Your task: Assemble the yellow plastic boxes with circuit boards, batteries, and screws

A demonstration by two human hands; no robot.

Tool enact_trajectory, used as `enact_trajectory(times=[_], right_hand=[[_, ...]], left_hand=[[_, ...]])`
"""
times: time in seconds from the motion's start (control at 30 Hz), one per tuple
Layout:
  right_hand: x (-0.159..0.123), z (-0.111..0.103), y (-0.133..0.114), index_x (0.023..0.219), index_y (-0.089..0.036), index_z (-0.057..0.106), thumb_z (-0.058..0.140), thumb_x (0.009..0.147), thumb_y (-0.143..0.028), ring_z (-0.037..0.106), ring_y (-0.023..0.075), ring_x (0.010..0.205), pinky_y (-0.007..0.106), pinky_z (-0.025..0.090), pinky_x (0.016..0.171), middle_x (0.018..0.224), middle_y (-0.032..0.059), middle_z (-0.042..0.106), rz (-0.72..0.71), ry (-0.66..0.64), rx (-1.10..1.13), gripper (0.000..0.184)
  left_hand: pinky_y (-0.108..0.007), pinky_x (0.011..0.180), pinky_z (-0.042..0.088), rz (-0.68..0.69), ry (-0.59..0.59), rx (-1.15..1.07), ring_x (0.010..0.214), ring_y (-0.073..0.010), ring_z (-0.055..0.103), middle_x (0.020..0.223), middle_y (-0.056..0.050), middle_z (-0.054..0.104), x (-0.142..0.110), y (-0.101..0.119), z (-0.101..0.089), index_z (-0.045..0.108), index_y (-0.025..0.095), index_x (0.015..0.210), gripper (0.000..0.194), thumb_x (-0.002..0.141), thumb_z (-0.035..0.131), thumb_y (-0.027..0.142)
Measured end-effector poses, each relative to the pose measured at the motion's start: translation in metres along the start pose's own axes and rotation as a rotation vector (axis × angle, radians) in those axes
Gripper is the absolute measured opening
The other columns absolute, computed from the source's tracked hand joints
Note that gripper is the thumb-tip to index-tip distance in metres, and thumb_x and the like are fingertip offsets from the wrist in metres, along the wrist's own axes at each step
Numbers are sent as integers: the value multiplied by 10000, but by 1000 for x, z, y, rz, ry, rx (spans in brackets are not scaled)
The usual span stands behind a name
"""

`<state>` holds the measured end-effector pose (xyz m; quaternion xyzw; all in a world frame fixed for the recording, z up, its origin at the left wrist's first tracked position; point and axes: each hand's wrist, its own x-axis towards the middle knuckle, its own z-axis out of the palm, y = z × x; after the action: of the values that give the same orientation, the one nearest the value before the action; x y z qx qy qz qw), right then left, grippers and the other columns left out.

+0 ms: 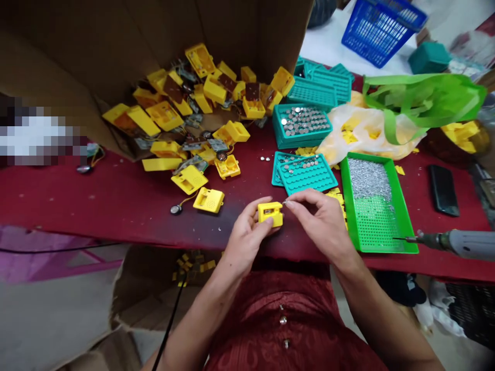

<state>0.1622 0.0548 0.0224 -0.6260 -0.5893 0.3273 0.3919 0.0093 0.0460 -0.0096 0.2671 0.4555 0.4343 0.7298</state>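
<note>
My left hand is closed around a small yellow plastic case, thumb on its near side. An opening in the case faces up and shows something metallic inside. Just to the right, my right hand pinches a tiny metal piece close to the case's upper right edge; its exact kind is too small to tell. Beyond my hands lie teal trays with several button cells. A green tray of small silvery screws stands right of my right hand.
A tipped cardboard box spills yellow cases with circuit boards and wired speakers. One yellow case lies left of my hands. An electric screwdriver reaches over the green tray. A phone, plastic bag and blue basket are rightward.
</note>
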Motion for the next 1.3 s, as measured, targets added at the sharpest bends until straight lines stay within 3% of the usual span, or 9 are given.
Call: enact_trajectory(times=[0.1,0.2,0.5,0.6,0.77,0.87,0.97,1.1,1.3], right_hand=[[-9,7,-5,789,-202,710,643,826,-193,625,127,754,278,482,723,807,3,701,48,-84,63,77],[-11,14,-3,760,-191,693,637,808,-159,607,124,745,277,463,710,788,3,680,68,-84,41,80],[-16,12,0,699,-186,564,618,799,-178,523,123,683,277,396,646,715,-5,596,68,-97,-65,114],[-9,4,4,704,-195,506,689,730,-207,462,101,626,255,356,589,678,-40,537,108,-120,-77,185],[7,-16,11,667,-193,496,728,698,-353,412,78,568,230,331,514,621,-61,492,156,-412,219,283],[6,-26,16,738,-187,540,699,738,-359,477,80,603,235,394,562,676,-44,548,131,-219,338,235],[-5,-29,22,759,-189,571,677,783,-314,529,95,636,248,427,591,703,-27,591,79,-48,291,166],[-22,-25,26,814,-199,646,631,861,-211,597,115,754,276,478,706,795,-7,658,-67,-61,111,51],[-30,-22,25,919,-205,713,572,916,-156,632,125,815,294,517,757,866,26,674,-260,-75,-45,149]], left_hand=[[-315,891,535,18,-24,7,978,-179,649,1109,-67,673,-1,-3,4,603,180,1173,425,776,738,246],[-313,909,519,52,-25,59,985,-176,644,1102,-68,676,-3,-4,6,591,175,1189,419,799,724,251],[-348,915,472,190,24,486,1039,-226,631,1192,-87,680,-11,-7,7,587,202,1259,394,868,628,227],[-340,892,481,157,-19,446,1021,-226,639,1171,-86,691,-14,-7,7,605,200,1242,398,848,649,222],[-290,837,516,39,-91,194,911,-185,680,1044,-72,736,-13,-4,6,664,168,1120,367,771,756,233],[-299,825,549,-64,-99,-12,856,-181,719,1020,-72,756,-13,-1,5,658,169,1114,379,761,778,240],[-295,800,571,-143,-112,-99,861,-199,739,1018,-95,765,-12,2,6,660,148,1099,371,755,783,217],[-266,775,578,-157,-115,-101,854,-190,743,1020,-81,760,-11,2,10,678,149,1083,351,754,787,206],[-255,769,575,-122,-74,-36,857,-153,702,1014,-55,744,-9,-3,17,694,169,1096,374,738,797,202]])
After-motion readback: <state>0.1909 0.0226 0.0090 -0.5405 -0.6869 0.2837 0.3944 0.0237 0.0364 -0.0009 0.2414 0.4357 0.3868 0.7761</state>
